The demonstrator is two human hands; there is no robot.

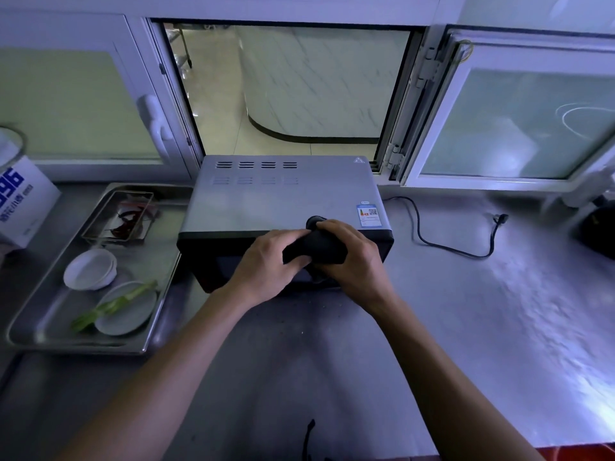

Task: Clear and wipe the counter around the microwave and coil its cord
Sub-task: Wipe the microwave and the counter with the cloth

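A grey microwave (pixel 283 197) with a black front stands on the steel counter (pixel 449 294) below an open window. Both hands hover over its front edge. My left hand (pixel 266 264) and my right hand (pixel 352 257) grip a bunched dark cloth (pixel 316 246) between them, fingers curled round it. The microwave's black cord (pixel 432 242) trails loose over the counter to the right, its plug (pixel 501 218) lying unplugged.
A steel tray (pixel 43 331) left of the microwave holds a white bowl (pixel 90 269), a plate (pixel 128 311) with green stalks (pixel 113 306) and a small pan with red chillies (pixel 128 219). A white box (pixel 20 201) stands far left. A dark object (pixel 599 227) sits at the right edge.
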